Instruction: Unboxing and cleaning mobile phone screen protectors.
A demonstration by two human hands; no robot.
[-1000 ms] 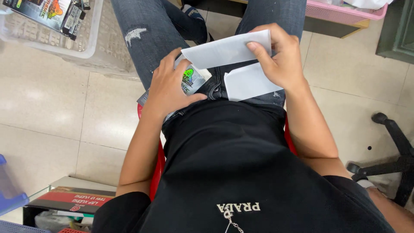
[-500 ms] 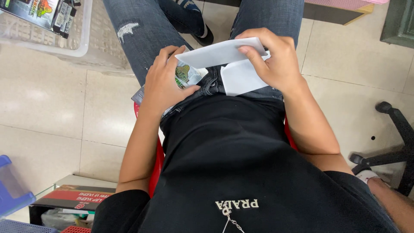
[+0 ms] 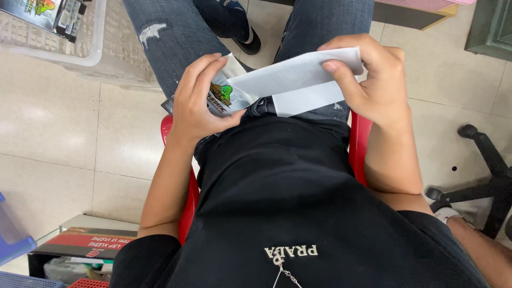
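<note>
White envelope (image 3: 290,80), one, in right hand (image 3: 373,80); one printed packet (image 3: 221,98), left hand (image 3: 200,101).

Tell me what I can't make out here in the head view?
- Printed packet: mostly covered by the left hand.
- White envelope: far end hidden under the right hand; its inside unseen.
- Red chair: mostly hidden by the person's body.
- Clear plastic bin: cut off by the top edge.

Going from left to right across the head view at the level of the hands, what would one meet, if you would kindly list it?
Clear plastic basket → left hand → printed packet → white envelope → right hand → black chair base.
</note>
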